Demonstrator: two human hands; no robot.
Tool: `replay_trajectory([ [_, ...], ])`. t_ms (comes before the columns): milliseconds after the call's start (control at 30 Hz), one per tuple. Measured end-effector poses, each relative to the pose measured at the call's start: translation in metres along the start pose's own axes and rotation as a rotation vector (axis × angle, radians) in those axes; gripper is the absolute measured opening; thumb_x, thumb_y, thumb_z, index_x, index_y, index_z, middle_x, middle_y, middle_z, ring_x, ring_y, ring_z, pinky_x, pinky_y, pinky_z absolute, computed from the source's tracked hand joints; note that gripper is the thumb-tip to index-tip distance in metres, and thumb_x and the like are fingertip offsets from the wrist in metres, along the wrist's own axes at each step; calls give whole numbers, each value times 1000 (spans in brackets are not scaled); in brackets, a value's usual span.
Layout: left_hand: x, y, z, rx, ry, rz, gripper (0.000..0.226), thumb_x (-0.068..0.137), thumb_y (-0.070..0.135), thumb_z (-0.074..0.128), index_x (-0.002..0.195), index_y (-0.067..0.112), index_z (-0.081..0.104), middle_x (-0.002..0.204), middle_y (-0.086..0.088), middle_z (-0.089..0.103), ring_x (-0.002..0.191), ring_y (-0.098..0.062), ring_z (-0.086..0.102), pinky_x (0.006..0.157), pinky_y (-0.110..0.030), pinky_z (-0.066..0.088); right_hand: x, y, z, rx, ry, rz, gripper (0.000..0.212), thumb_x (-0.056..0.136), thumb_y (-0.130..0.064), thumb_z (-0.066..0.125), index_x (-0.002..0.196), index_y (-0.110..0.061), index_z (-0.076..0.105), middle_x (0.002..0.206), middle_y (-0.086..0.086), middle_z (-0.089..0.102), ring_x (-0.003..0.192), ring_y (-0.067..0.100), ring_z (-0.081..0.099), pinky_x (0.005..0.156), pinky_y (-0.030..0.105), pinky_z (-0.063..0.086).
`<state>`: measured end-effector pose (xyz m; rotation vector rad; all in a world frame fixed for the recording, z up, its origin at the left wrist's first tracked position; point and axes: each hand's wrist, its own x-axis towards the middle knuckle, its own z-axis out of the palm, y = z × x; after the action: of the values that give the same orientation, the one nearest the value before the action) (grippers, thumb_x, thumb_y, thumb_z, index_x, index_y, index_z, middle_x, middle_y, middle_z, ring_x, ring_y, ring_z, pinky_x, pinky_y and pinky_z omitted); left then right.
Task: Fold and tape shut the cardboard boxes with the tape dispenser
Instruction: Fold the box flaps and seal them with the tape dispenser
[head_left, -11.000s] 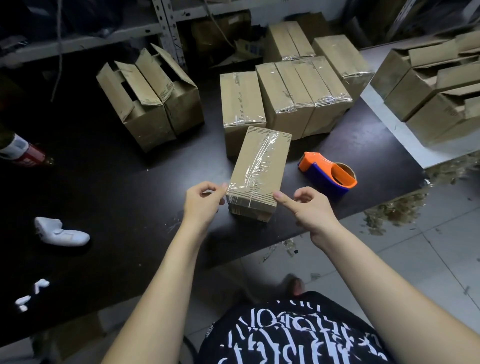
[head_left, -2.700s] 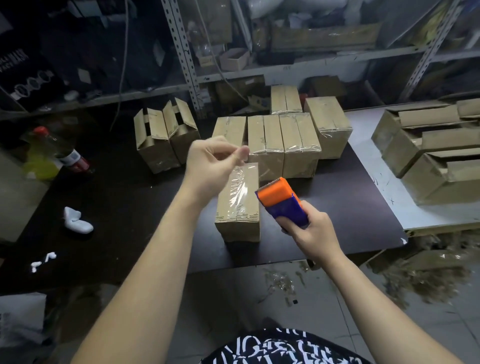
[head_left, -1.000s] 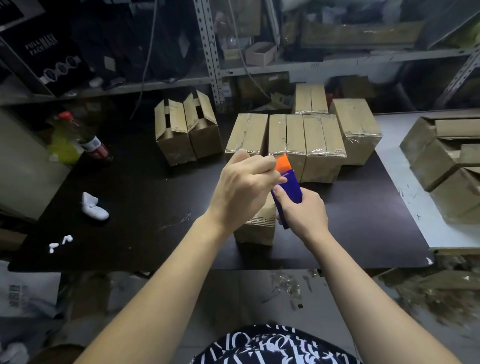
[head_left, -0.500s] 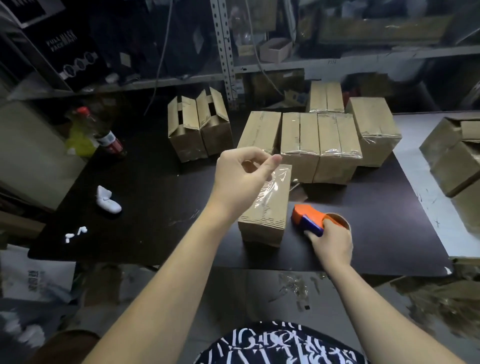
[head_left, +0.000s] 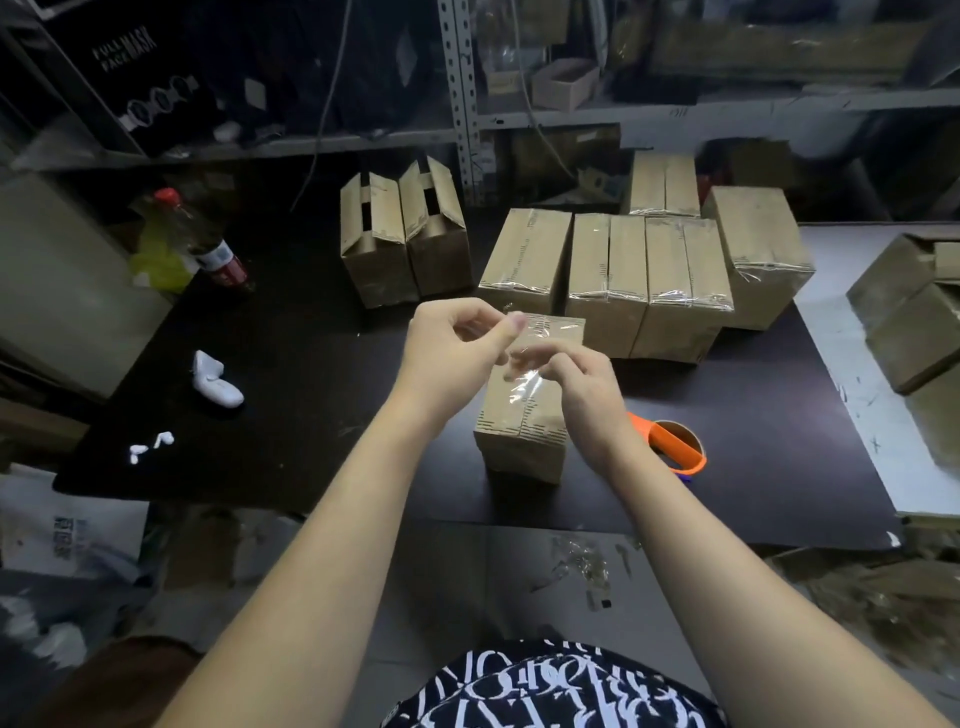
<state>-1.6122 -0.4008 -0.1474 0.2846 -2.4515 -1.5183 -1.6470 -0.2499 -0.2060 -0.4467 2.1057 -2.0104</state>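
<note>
A small cardboard box (head_left: 522, 434) stands near the front of the dark table (head_left: 322, 374), its top covered in clear tape. Above it my left hand (head_left: 457, 348) pinches one end of a loose clear tape strip (head_left: 524, 371), and my right hand (head_left: 582, 387) pinches the other end; the strip hangs over the box top. The orange and blue tape dispenser (head_left: 675, 444) lies on the table just right of the box, partly hidden by my right wrist.
Several taped boxes (head_left: 644, 270) stand in a cluster behind. Two boxes with open flaps (head_left: 405, 239) sit at the back left. More cardboard boxes (head_left: 914, 312) lie on the white table at right. A bottle (head_left: 208, 244) and a white object (head_left: 215, 379) lie left.
My right hand let go of the tape dispenser, which now lies on the table, and rose to join my left hand on the tape strip above the box.
</note>
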Motion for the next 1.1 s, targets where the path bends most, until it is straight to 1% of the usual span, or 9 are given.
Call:
replay_trajectory([
  [67, -1, -4, -4, -11, 16, -14, 22, 96, 34, 73, 80, 19, 78, 69, 3, 73, 73, -15, 71, 68, -20, 53, -6, 1, 2, -95, 34, -31, 23, 92, -16, 58, 83, -7, 77, 71, 4, 75, 74, 10, 69, 75, 22, 52],
  [200, -1, -14, -10, -52, 99, -50, 21, 96, 31, 73, 80, 18, 78, 70, 5, 73, 73, -10, 70, 69, -17, 53, -20, 15, -3, -93, 101, 60, 23, 94, -21, 76, 77, -6, 77, 61, 5, 70, 59, 12, 66, 62, 21, 52],
  [300, -1, -22, -10, -109, 131, -109, 21, 96, 31, 73, 80, 18, 79, 72, 2, 74, 77, -15, 72, 76, -28, 56, -27, 20, -11, 20, 167, 195, 23, 93, -28, 76, 88, -6, 79, 71, 5, 73, 63, 9, 65, 57, 14, 48],
  [467, -13, -34, 0, -187, 169, -236, 19, 97, 28, 71, 83, 19, 80, 74, 7, 76, 78, -9, 73, 70, -25, 50, -34, 28, -18, 156, 128, 341, 29, 99, -34, 67, 97, -6, 73, 73, 0, 59, 64, 7, 47, 52, 16, 36],
  [767, -36, -77, 22, -5, 225, -357, 32, 96, 29, 72, 66, 21, 80, 59, 7, 72, 74, 4, 64, 72, -21, 46, -47, 37, -23, -185, 118, 444, 27, 101, -29, 66, 76, -19, 70, 54, -19, 58, 55, 0, 49, 56, 17, 36],
  [867, -40, -89, 24, 127, 253, -273, 38, 95, 30, 71, 67, 4, 76, 58, -5, 63, 67, -17, 58, 70, -36, 49, -49, 34, -21, -287, 129, 439, 27, 102, -32, 65, 80, -18, 70, 67, -11, 63, 64, 4, 52, 57, 18, 38],
  [967, -36, -100, 23, 104, 253, -282, 41, 93, 31, 74, 70, -3, 71, 74, -18, 66, 79, -35, 61, 76, -45, 55, -48, 29, -20, -358, 107, 439, 24, 103, -32, 63, 85, -17, 70, 74, -6, 64, 68, 7, 54, 59, 18, 38],
  [1067, -33, -105, 25, 79, 214, -313, 48, 94, 30, 74, 68, -4, 52, 66, -13, 58, 70, -29, 53, 75, -43, 53, -46, 30, -22, -374, 132, 438, 25, 102, -33, 64, 85, -16, 71, 70, -6, 62, 65, 7, 54, 60, 21, 37],
  [1100, -34, -105, 27, 86, 213, -302, 46, 94, 30, 73, 67, -4, 59, 63, -10, 54, 67, -25, 48, 71, -41, 50, -45, 31, -23, -359, 136, 445, 26, 102, -35, 65, 85, -17, 71, 69, -5, 63, 65, 8, 56, 60, 22, 39],
])
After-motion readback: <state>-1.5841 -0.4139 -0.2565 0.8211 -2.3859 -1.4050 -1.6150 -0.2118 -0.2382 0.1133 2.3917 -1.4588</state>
